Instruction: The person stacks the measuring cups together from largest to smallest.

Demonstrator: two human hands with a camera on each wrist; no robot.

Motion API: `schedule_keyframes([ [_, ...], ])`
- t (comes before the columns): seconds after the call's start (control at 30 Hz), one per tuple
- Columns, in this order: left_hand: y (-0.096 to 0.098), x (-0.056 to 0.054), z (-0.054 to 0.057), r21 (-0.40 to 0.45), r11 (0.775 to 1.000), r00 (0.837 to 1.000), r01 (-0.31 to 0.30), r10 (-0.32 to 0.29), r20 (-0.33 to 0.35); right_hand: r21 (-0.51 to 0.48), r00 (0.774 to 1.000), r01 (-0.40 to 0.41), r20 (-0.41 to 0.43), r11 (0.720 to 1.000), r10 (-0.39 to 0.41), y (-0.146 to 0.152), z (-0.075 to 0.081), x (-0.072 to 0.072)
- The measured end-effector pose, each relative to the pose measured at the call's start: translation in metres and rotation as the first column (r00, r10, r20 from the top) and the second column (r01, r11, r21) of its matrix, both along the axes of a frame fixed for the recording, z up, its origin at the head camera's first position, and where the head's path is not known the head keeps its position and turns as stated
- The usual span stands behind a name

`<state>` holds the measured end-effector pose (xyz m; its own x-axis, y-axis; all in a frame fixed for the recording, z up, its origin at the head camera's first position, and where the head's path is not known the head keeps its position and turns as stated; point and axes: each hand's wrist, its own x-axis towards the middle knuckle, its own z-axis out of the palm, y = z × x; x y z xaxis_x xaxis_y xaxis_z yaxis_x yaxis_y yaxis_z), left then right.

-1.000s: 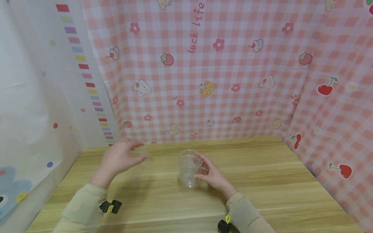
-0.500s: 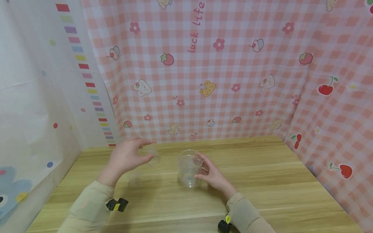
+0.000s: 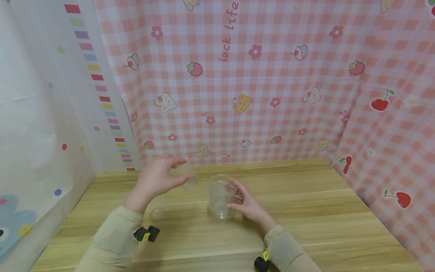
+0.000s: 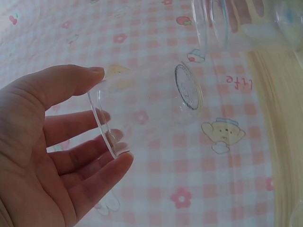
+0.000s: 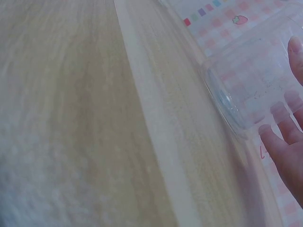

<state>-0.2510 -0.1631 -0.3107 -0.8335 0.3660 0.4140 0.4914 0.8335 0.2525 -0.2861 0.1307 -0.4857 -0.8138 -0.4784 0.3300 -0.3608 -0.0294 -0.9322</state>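
My left hand (image 3: 158,175) is raised over the table, left of centre. It grips a clear plastic cup (image 4: 147,101) by the rim between thumb and fingers. That cup is tilted on its side in the air, its base towards the right. My right hand (image 3: 249,206) holds a clear plastic container (image 3: 219,200) upright on the table, thumb and fingers around its right side. In the right wrist view, this container (image 5: 255,78) shows a thick, clear base edge; whether another cup is nested inside I cannot tell. A second clear cup (image 3: 158,212) stands below my left hand, partly hidden.
The wooden table (image 3: 306,219) carries these things. A pink checked cloth (image 3: 272,75) hangs behind it, and a white sheet (image 3: 37,98) hangs at the left. Each wrist bears a small black camera (image 3: 149,233).
My left hand has moved right and slightly up with the clear plastic cup, nearer to the container. The right hand and its container have stayed in place.
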Motion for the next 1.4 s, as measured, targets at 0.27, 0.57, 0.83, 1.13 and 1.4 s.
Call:
schedule_keyframes([
  [0.27,0.012,0.0,0.006,0.013,1.0,1.0,0.016,-0.016,0.0,-0.001,1.0,0.001,-0.003,1.0,-0.001,0.0,0.0,0.0],
  [0.57,0.026,-0.002,0.008,0.046,0.997,0.998,0.055,-0.054,-0.027,0.002,1.0,0.001,-0.006,1.0,-0.001,0.001,0.001,0.0],
  [0.83,0.037,-0.003,0.006,0.051,0.998,0.999,0.044,-0.045,0.013,0.002,1.0,0.001,-0.003,1.0,-0.001,0.001,0.002,0.001],
  [1.13,0.051,-0.006,0.002,0.074,0.996,0.997,0.048,-0.052,0.048,-0.007,1.0,-0.004,0.005,1.0,0.004,0.001,0.002,0.001],
  [1.4,0.063,-0.008,-0.005,0.07,0.996,0.996,0.048,-0.053,0.073,0.004,1.0,-0.001,0.028,1.0,0.0,0.0,0.002,0.002],
])
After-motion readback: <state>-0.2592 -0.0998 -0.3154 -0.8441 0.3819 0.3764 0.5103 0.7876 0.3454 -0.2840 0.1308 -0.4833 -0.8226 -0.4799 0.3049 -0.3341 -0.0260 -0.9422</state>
